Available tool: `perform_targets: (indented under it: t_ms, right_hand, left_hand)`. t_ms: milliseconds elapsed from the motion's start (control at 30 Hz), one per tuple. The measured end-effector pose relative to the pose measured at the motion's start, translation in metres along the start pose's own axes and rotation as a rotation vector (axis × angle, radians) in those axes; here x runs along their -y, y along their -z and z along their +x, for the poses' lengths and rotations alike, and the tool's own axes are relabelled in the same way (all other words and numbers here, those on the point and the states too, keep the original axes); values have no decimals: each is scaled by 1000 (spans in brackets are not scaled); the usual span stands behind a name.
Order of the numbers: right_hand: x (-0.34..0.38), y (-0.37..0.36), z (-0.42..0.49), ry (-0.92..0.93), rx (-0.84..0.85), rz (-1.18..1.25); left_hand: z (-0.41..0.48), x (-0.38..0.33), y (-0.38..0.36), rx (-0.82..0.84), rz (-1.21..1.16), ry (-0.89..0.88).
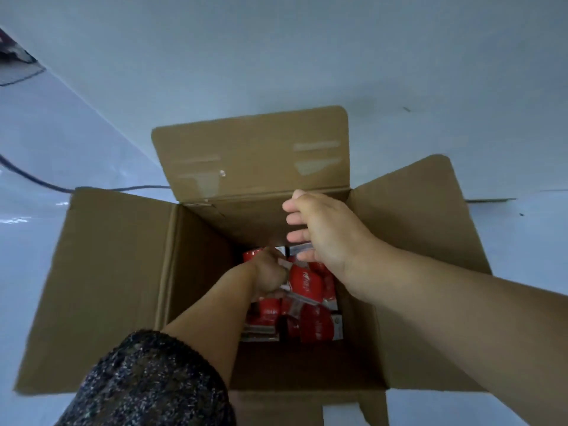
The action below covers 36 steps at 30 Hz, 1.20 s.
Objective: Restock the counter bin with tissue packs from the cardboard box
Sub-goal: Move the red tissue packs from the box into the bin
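Note:
An open cardboard box stands on the floor below me, all its flaps folded outward. Several red tissue packs lie at its bottom. My left hand reaches deep inside and is closed on a red tissue pack near the top of the pile. My right hand hovers above the box opening near the far wall, fingers spread and holding nothing. The counter bin is not in view.
A pale glossy floor surrounds the box, with a white wall or cabinet face behind it. A dark cable runs across the floor at the left. A dark vent or mat shows at the far left.

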State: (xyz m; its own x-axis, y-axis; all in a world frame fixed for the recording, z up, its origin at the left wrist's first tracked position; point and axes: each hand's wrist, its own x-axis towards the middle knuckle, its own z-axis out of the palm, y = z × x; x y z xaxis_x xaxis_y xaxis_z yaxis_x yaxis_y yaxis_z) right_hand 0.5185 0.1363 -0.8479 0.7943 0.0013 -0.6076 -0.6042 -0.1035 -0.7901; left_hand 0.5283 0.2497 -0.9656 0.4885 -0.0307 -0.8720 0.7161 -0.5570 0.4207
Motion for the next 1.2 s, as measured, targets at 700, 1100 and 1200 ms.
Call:
perform_targets:
  t_ms: [700, 1100, 1200]
  right_hand:
    - [278, 36, -272, 679, 28, -607]
    - [455, 79, -452, 1109, -153, -898]
    - [479, 93, -470, 1160, -269, -924]
  left_hand:
    - [-444, -134, 128, -182, -226, -532]
    - [-702, -263, 149, -479, -258, -923]
    - [-735, -288, 146, -458, -256, -968]
